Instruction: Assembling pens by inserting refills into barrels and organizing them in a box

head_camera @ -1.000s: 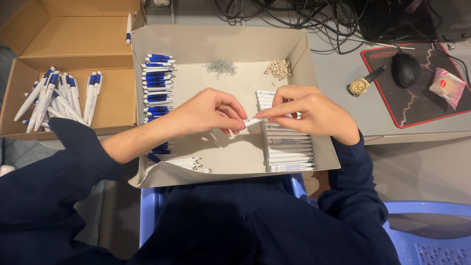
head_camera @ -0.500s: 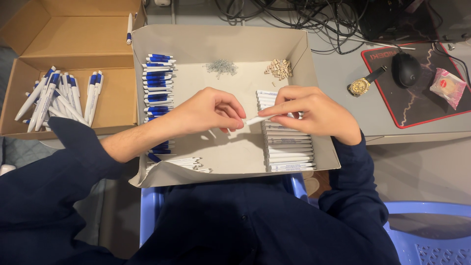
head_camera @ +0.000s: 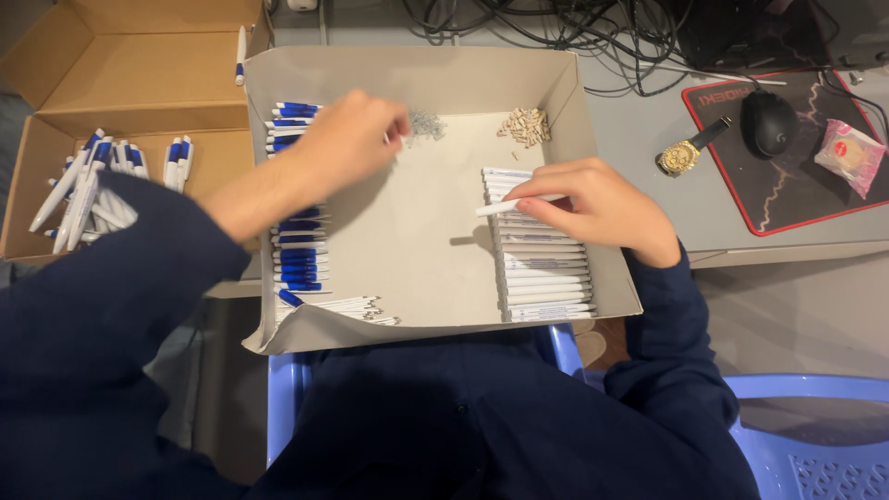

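The right hand (head_camera: 597, 206) holds a white tube (head_camera: 517, 205) over the tray (head_camera: 435, 231); the left hand (head_camera: 347, 139) pinches at small springs (head_camera: 426, 125), grip hidden

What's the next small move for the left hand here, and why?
Probably pinch one piece from the small grey pile and carry it to the white barrel. The left hand is stretched to the back of the grey tray with its fingertips at that pile, while the right hand holds the barrel level above the stacked white barrels, open end towards the left.
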